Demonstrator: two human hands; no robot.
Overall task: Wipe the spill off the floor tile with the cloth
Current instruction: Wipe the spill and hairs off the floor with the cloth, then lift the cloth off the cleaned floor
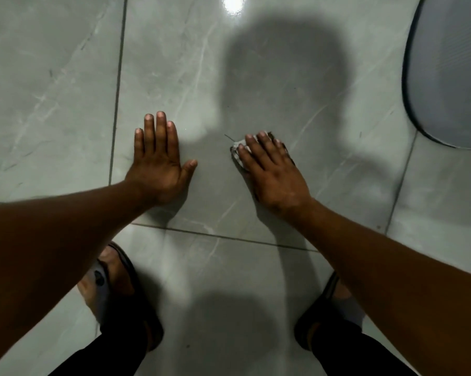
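Observation:
My right hand (272,172) lies flat on a small whitish cloth (238,153) and presses it onto the grey marbled floor tile (256,104). Only the cloth's edges show past the fingertips and at the hand's left side; the rest is hidden beneath the palm. My left hand (158,161) rests flat on the same tile to the left, fingers spread, holding nothing. A thin dark thread or streak (228,137) lies just left of the cloth. I cannot make out a clear spill on the tile; a head shadow darkens that area.
A grey oval mat or basin with a dark rim (445,77) sits at the right edge. Both feet in dark sandals (125,294) (329,308) stand on the tile below. Grout lines (117,104) run left of and below the hands. A light glare (233,4) shines at the top.

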